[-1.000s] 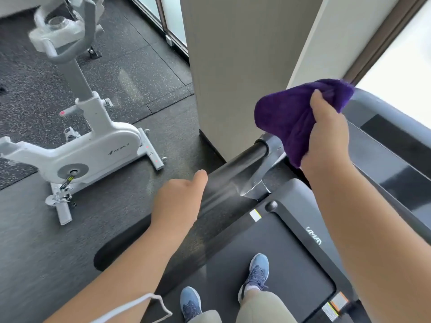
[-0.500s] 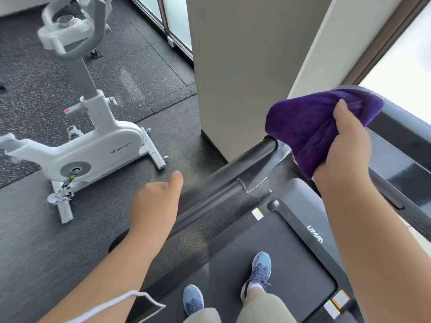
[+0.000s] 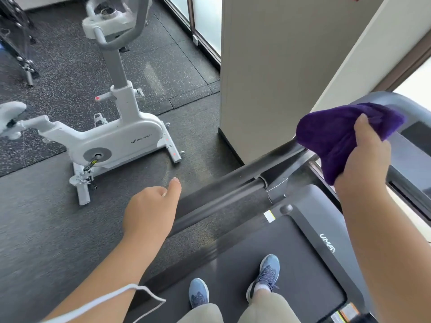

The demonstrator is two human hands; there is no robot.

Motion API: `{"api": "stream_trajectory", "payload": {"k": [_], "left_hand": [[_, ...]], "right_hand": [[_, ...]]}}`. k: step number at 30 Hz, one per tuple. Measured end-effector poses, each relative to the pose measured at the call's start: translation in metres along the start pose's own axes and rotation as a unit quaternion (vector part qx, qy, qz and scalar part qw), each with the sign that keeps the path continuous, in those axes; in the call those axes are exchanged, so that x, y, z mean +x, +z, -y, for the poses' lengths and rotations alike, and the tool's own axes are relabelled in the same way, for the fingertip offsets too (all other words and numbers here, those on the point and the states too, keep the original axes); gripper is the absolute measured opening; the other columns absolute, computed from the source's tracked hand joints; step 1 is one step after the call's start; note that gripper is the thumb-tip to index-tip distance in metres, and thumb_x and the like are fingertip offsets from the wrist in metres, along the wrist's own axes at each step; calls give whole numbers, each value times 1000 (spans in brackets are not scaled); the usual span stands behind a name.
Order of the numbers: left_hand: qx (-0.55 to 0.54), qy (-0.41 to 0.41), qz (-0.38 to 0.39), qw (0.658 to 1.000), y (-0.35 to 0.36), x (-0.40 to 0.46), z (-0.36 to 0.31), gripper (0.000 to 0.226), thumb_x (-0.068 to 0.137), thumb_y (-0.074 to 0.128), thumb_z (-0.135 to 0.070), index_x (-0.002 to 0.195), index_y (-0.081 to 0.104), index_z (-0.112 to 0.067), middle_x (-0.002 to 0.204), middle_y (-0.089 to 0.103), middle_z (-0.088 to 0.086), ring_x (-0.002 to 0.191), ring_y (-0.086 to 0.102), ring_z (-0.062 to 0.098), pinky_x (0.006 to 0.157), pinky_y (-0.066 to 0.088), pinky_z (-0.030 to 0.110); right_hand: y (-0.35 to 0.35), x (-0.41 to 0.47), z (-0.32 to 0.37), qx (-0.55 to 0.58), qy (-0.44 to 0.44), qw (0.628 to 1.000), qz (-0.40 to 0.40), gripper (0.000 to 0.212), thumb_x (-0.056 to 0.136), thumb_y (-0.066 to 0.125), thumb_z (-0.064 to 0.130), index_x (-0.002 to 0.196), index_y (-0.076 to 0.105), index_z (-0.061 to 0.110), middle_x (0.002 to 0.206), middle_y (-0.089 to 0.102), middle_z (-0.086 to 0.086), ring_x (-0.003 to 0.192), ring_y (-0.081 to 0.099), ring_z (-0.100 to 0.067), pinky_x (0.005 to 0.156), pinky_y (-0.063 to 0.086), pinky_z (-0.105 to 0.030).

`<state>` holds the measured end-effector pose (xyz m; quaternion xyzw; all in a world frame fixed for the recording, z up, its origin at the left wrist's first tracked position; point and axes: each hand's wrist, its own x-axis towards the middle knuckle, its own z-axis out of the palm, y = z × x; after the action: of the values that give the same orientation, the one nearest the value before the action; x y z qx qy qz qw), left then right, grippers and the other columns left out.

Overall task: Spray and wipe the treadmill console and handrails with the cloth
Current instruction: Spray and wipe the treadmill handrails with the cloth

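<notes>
I stand on the treadmill; its black left handrail (image 3: pixel 233 183) runs diagonally from the grey console (image 3: pixel 415 145) down toward me. My right hand (image 3: pixel 363 157) grips a bunched purple cloth (image 3: pixel 333 134) and presses it where the handrail meets the console's left corner. My left hand (image 3: pixel 151 208) hovers just left of the handrail's lower part, fingers curled under and thumb sticking out, with nothing visible in it. No spray bottle is in view.
The treadmill belt (image 3: pixel 279 259) lies under my blue shoes. A white exercise bike (image 3: pixel 116 141) stands on the dark floor to the left. A beige pillar (image 3: pixel 268 78) rises right behind the handrail, and a white cord (image 3: pixel 130 290) crosses my left forearm.
My left hand has come off the handrail and drifted left and back. My right hand has carried the cloth to the right along the console's corner.
</notes>
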<state>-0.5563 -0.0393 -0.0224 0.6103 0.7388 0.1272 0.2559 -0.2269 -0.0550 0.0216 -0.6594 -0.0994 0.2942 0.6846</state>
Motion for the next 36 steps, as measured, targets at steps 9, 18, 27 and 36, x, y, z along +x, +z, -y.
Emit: {"api": "stream_trajectory", "payload": {"k": [9, 18, 27, 36], "left_hand": [[-65, -36, 4, 997, -10, -6, 18, 95, 95, 25, -81, 71, 56, 6, 70, 72, 22, 69, 70, 41, 74, 58, 54], [-139, -53, 6, 989, -13, -2, 12, 87, 92, 30, -80, 62, 52, -1, 66, 68, 25, 67, 70, 42, 76, 59, 57], [-182, -54, 4, 982, -8, 11, -15, 76, 95, 37, -75, 50, 42, -14, 49, 63, 7, 67, 72, 41, 77, 57, 53], [-192, -61, 4, 979, -5, 7, -3, 79, 99, 37, -75, 48, 42, -15, 47, 58, 4, 67, 69, 43, 76, 63, 56]], "right_hand": [[21, 23, -50, -398, -150, 873, 238, 9, 101, 60, 33, 104, 67, 30, 101, 69, -1, 95, 62, -26, 88, 46, -40], [62, -41, -131, -575, -333, 693, 280, 49, 90, 49, 56, 126, 67, 28, 131, 66, 8, 140, 45, -23, 126, 15, -44], [55, -38, -131, -545, -437, 614, 367, 46, 84, 59, 51, 122, 66, 27, 119, 67, 10, 122, 58, -23, 118, 28, -39], [47, 37, -98, -551, -337, 731, 219, 35, 97, 47, 48, 74, 57, 23, 82, 61, 8, 89, 60, -31, 97, 41, -44]]}}
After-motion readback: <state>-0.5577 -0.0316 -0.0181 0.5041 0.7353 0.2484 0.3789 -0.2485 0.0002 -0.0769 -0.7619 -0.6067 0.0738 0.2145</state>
